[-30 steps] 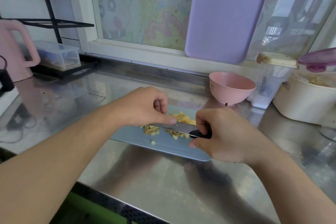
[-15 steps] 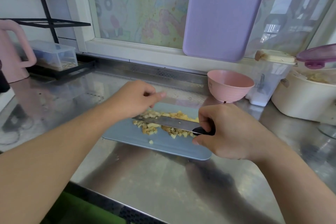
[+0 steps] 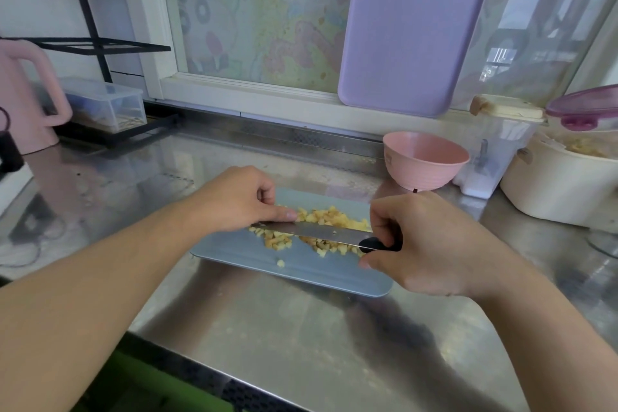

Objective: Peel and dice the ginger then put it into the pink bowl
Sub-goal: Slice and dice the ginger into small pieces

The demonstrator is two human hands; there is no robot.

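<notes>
Yellow diced ginger point(image 3: 329, 216) lies in a loose heap on a grey-blue cutting board point(image 3: 301, 269) at the middle of the steel counter. A knife point(image 3: 314, 231) with a black handle lies across the heap, blade pointing left. My right hand point(image 3: 421, 241) grips the handle. My left hand point(image 3: 240, 199) is curled, its thumb pressing down on the blade's back near the tip. One small piece point(image 3: 280, 263) sits alone toward the board's front. The pink bowl point(image 3: 424, 160) stands behind the board to the right; nothing shows inside it.
A clear lidded container point(image 3: 495, 150) and a cream pot point(image 3: 561, 184) with a purple lid stand right of the bowl. A lilac board point(image 3: 414, 27) leans on the window. At the left are a pink jug point(image 3: 23, 100) and a black rack holding a clear box point(image 3: 107, 104).
My left thumb has come back down onto the blade's back after lifting off it. The knife has rocked over the ginger, and the heap has spread a little.
</notes>
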